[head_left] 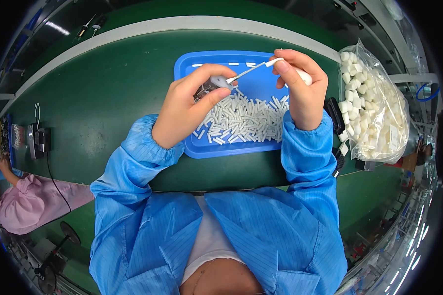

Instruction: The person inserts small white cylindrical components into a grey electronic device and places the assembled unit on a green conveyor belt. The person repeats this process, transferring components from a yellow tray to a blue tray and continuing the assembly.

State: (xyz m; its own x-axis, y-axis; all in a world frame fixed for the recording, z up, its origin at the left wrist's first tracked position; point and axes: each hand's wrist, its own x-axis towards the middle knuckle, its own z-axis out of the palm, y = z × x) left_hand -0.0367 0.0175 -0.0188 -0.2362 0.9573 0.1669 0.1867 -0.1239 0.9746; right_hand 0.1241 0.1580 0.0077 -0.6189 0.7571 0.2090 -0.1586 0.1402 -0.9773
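Note:
My left hand is closed round a small dark, see-through piece with a pale grey top. My right hand pinches the white end of a thin pale stick between thumb and fingers. The stick slants down to the left, its lower end at or in the grey top. A white rounded foam piece is tucked against my right palm. Below both hands lies a blue tray with a heap of short white tubes. A few more tubes rest along its far rim.
A clear plastic bag of white foam pieces stands at the right, beside a black object. On the left of the green table is a small black device with a cable. Farther left sits a person in pink.

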